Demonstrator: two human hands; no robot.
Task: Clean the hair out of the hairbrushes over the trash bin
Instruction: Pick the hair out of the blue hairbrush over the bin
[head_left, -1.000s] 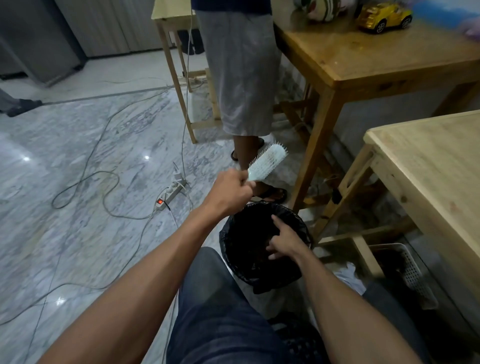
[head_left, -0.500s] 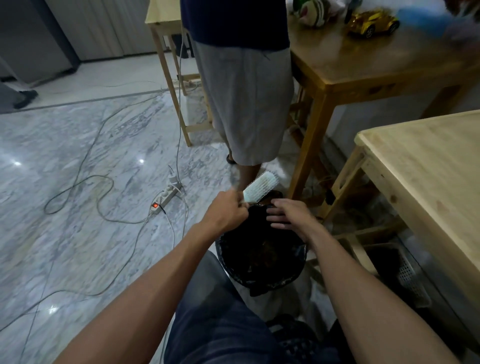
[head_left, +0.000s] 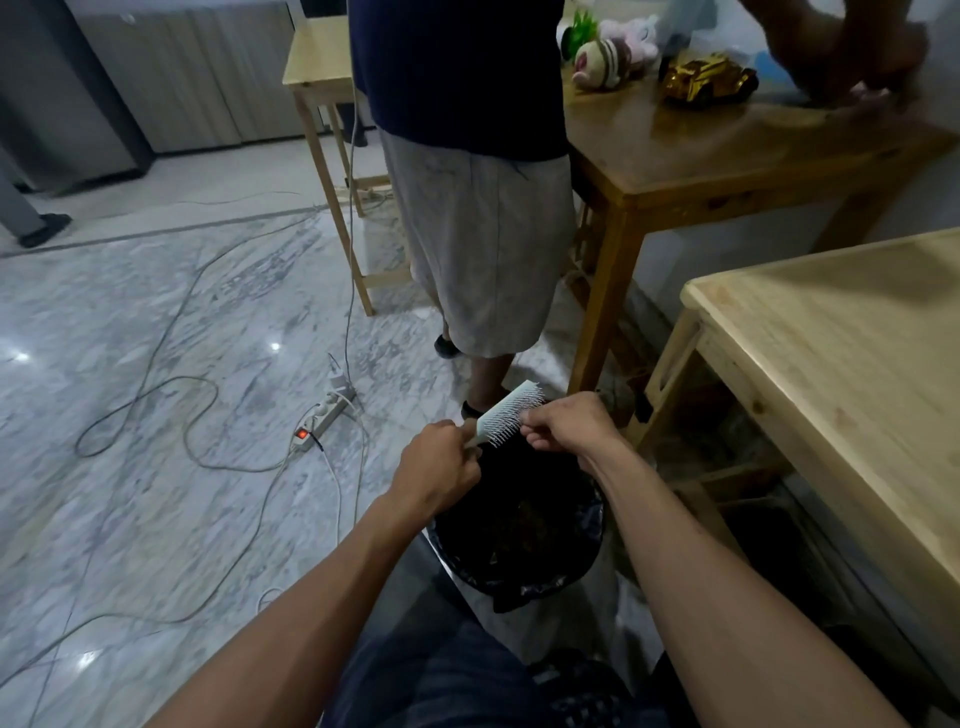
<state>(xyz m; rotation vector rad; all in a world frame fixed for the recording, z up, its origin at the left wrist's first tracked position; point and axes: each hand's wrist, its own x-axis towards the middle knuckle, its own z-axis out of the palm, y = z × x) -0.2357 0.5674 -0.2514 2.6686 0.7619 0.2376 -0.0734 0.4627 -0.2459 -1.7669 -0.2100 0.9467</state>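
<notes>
Left hand (head_left: 441, 467) is holding the hairbrush (head_left: 506, 415) by its handle, above the trash bin (head_left: 519, 530) rim. Right hand (head_left: 563, 423) fingertips are pinching at the bristles. Step looks like hair-pulling; next, drop the tuft into the bin.

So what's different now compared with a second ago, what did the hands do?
The right hand rose out of the trash bin and now pinches at the bristles of the hairbrush. The left hand lowered the brush from higher up to just above the bin's far rim, keeping its grip on the handle. The bin and the person standing behind it stayed put.
</notes>
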